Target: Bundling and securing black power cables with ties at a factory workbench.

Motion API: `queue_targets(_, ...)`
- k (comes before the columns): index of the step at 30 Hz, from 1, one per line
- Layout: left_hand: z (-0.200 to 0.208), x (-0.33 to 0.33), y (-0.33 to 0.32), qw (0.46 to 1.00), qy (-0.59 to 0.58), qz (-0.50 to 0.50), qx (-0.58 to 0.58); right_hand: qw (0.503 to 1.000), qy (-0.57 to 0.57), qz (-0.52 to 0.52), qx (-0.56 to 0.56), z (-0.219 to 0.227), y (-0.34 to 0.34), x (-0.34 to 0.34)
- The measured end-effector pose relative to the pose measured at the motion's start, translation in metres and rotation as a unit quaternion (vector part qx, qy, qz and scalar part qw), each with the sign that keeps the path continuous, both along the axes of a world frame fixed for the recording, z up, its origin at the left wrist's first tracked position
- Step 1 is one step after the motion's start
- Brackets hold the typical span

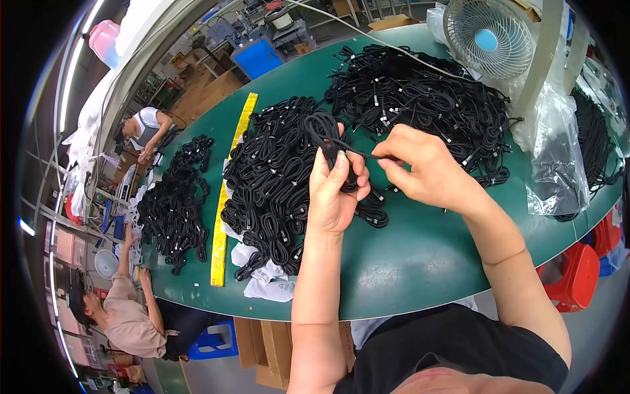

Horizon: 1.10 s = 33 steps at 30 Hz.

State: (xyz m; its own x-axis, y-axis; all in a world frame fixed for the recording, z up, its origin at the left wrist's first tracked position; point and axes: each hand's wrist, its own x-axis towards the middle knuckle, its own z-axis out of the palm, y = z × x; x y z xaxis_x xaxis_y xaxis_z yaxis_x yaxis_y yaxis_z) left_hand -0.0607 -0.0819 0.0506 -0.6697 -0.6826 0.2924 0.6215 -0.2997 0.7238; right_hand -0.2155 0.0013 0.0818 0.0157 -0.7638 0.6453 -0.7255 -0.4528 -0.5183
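My left hand is closed round a coiled black cable, with the thumb pressed over the bundle and loops standing up above the fingers. A strand runs from this coil to my right hand, which pinches it between thumb and fingertips. Both hands are above the green table. Just left of my left hand lies a heap of coiled black cables with light-coloured connectors. Beyond my right hand spreads a larger pile of black cables.
A yellow strip separates the near heap from another cable pile on the left. White bags stick out under the heap. A fan, a post and a clear plastic bag stand right. Two people work at left. Red stools stand below.
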Motion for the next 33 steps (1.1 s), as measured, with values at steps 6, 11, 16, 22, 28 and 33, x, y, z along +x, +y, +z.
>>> queue_targets(6,-0.004,-0.003,0.001,0.996,-0.061,0.058,-0.021,0.997,0.023,0.071,0.002,-0.006,0.000,0.015)
queue_targets(11,-0.006,-0.004,-0.002,0.995,-0.059,0.076,-0.025,0.991,0.056,0.082,0.085,0.004,0.009,0.016)
queue_targets(16,-0.004,-0.003,0.000,0.999,-0.037,-0.020,-0.010,0.998,-0.029,0.057,0.002,0.004,0.003,0.002)
queue_targets(22,-0.005,-0.007,0.010,0.998,-0.053,-0.044,-0.013,0.996,-0.092,0.017,0.009,-0.007,-0.005,0.008)
queue_targets(28,-0.005,-0.006,0.012,0.996,-0.064,-0.070,0.002,0.996,-0.087,0.034,-0.004,-0.006,-0.003,0.007)
queue_targets(33,-0.001,0.000,0.011,0.993,-0.065,-0.084,0.050,0.998,-0.002,0.011,-0.061,-0.007,-0.001,0.015)
